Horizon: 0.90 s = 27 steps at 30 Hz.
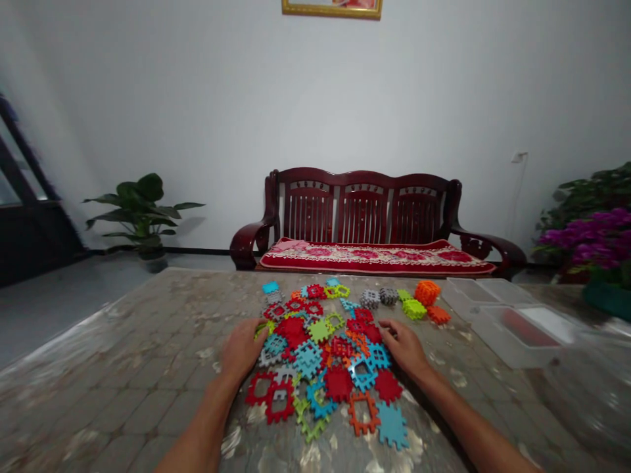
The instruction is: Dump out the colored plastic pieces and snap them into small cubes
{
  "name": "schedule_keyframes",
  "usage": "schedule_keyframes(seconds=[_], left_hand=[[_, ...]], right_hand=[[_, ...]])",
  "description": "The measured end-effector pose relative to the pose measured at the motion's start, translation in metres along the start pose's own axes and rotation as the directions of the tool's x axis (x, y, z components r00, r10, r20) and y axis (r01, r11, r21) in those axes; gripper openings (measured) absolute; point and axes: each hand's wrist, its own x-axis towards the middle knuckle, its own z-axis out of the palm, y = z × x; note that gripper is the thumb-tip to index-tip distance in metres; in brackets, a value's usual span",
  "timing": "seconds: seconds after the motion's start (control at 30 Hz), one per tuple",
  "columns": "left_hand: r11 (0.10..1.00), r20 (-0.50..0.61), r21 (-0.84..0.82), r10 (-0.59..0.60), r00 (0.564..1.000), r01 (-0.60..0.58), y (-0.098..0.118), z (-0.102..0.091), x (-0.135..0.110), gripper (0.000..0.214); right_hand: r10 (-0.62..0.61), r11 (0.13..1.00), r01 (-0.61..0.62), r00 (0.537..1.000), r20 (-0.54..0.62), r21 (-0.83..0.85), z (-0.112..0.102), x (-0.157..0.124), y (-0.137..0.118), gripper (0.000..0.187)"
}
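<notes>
A loose pile of toothed, interlocking plastic tiles lies in front of me, in red, blue, green, orange and grey. My left hand (241, 345) is at the pile's left edge, with its fingers and thumb closed on a green tile (270, 326). At the right edge rests my right hand (405, 345), thumb and fingers apart, close to a red tile (373, 334); I see nothing held in it. Between the hands are a large red tile (292, 332), a light green tile (319, 330) and a blue tile (308, 359).
Behind the pile, right of centre, stand assembled cubes: grey (388, 296), green (414, 309) and orange (426, 293). A clear plastic box (513, 338) sits at the right on the patterned table cover (148, 368). Beyond the table is a wooden bench (362, 210).
</notes>
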Motion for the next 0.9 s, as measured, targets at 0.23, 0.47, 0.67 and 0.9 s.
schedule_keyframes(seconds=[0.23, 0.47, 0.67, 0.9], left_hand=[[0.972, -0.081, -0.236, 0.000, 0.997, -0.019, 0.004, 0.011, 0.003, 0.030], [0.812, -0.065, -0.553, -0.265, 0.962, 0.186, 0.021, 0.007, 0.007, 0.032], [0.630, 0.062, -0.720, -0.357, 0.932, 0.290, 0.036, 0.009, 0.010, 0.050], [0.505, 0.182, -0.786, -0.363, 0.914, 0.357, 0.051, 0.009, 0.020, 0.054]], right_hand=[[-0.046, 0.999, 0.047, 0.998, 0.035, -0.027, 0.005, -0.004, -0.006, 0.041], [-0.057, 0.998, 0.058, 0.998, 0.020, -0.025, 0.004, -0.005, -0.006, 0.038], [-0.053, 0.998, 0.053, 0.999, 0.014, -0.027, 0.006, -0.005, -0.007, 0.038], [-0.046, 0.999, 0.046, 0.999, 0.009, -0.007, 0.008, -0.003, -0.003, 0.037]])
